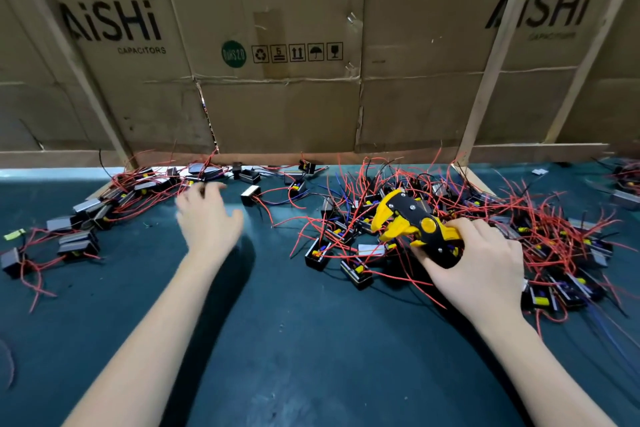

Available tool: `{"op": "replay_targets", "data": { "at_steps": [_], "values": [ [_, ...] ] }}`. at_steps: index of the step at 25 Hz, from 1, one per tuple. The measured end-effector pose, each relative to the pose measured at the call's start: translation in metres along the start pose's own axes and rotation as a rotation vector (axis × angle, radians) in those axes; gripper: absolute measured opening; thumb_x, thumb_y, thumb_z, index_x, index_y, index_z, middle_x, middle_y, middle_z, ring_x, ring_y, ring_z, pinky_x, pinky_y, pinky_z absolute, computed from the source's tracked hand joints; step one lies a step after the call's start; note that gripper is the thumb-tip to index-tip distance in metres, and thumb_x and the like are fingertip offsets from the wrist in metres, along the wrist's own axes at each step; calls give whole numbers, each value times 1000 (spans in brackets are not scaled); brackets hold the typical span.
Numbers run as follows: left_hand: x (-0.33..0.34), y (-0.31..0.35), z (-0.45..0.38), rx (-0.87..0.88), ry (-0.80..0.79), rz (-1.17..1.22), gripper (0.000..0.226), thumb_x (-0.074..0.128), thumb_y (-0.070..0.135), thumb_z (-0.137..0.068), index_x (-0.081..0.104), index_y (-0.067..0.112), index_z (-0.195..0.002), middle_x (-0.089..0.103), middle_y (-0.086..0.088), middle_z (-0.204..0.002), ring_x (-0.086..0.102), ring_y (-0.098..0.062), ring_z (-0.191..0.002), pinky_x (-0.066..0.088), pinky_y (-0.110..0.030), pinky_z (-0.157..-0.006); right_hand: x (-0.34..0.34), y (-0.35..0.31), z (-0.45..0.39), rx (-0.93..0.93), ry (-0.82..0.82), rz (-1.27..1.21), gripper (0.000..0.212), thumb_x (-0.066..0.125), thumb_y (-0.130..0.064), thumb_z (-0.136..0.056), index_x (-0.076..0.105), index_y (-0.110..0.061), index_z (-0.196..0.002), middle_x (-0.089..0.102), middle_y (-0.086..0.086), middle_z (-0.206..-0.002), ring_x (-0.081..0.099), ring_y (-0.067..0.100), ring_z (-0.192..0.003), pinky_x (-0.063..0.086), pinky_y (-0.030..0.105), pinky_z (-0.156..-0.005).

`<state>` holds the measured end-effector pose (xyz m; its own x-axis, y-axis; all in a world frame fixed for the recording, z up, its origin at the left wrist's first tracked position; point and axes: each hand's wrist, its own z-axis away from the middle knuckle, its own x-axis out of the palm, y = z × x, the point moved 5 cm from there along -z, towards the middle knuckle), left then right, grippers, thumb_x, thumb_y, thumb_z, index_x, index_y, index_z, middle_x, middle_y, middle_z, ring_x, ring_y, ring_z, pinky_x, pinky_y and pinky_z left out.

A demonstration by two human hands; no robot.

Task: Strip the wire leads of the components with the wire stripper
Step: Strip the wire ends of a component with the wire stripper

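My right hand (481, 267) grips the handles of a yellow and black wire stripper (407, 218), whose jaws point left over a tangled heap of black box components with red wire leads (485, 229). My left hand (207, 215) hovers blurred above the green mat with fingers spread and relaxed, holding nothing. It is just in front of a row of components with red leads (114, 201) along the back left. A single black component (250, 194) lies to the right of that hand's fingers.
A wall of brown cardboard boxes (277, 107) marked AiSHi closes the back of the green table mat (277, 340). Wooden slats (485, 97) lean against the boxes. More components lie at the far right edge (627, 191).
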<state>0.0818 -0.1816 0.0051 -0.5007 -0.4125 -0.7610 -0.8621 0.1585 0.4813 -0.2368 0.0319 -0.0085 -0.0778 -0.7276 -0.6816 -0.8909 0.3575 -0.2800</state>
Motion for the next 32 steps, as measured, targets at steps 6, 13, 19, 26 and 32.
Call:
{"op": "replay_targets", "data": {
  "at_steps": [6, 13, 19, 26, 32],
  "values": [
    [2, -51, -55, -73, -262, -616, 34, 58, 26, -93, 61, 9, -122, 53, -20, -131, 44, -36, -126, 37, -38, -101, 0, -1, 0, -34, -6, 17, 55, 68, -62, -69, 68, -12, -92, 63, 4, -83, 61, 32, -81, 36, 40, -75],
    [-12, -17, -34, 79, -245, -212, 15, 61, 3, -82, 75, 6, -87, 72, -18, -90, 65, -36, -91, 50, -36, -76, 1, -1, 1, -49, 4, -5, 52, 75, -58, -67, 67, -12, -91, 63, 3, -81, 61, 33, -79, 38, 41, -74],
    [-38, 73, 50, 378, -1011, 623, 38, 59, 48, -88, 79, 17, -87, 75, -6, -75, 60, -10, -65, 44, -16, -60, 3, -2, 3, -55, -18, 11, 52, 74, -59, -68, 68, -14, -92, 62, 1, -80, 60, 32, -79, 38, 40, -74],
    [-12, 46, 53, 9, -654, 790, 49, 63, 58, -82, 64, 11, -68, 53, -7, -50, 42, -17, -45, 37, -19, -45, 3, 0, 0, -28, -10, 3, 51, 81, -55, -67, 68, -14, -94, 65, 3, -85, 61, 32, -83, 36, 40, -76],
    [-4, 30, 47, -251, -535, 989, 12, 49, 9, -98, 58, 12, -105, 71, -23, -88, 62, -18, -53, 42, -20, -44, -2, -1, 0, -30, 52, -60, 51, 74, -58, -69, 67, -14, -94, 64, 1, -85, 60, 31, -84, 35, 39, -77]
  ]
}}
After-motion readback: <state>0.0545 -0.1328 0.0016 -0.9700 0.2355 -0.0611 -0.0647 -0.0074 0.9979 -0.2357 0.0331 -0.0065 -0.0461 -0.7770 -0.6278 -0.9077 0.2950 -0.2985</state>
